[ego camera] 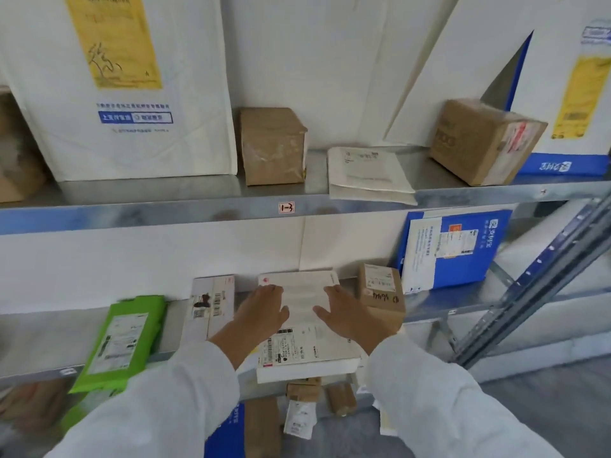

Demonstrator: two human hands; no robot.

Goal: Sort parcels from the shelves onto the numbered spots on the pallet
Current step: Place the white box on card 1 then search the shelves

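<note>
A long flat white box (pixel 304 312) with a shipping label near its front end lies on the lower shelf (pixel 439 312), sticking out over the shelf's front edge. My left hand (pixel 261 309) rests on its left side and my right hand (pixel 347 312) on its right side, fingers stretched forward along the top. Both thumbs point inward over the lid. The pallet is not in view.
Beside the box lie a white carton (pixel 211 305), a green pouch (pixel 119 338), a small brown box (pixel 380 292) and a blue-white envelope (pixel 453 249). The upper shelf (pixel 198 206), tagged 1-3, carries brown boxes, a flat mailer and large white bags. A steel upright (pixel 542 292) slants at right.
</note>
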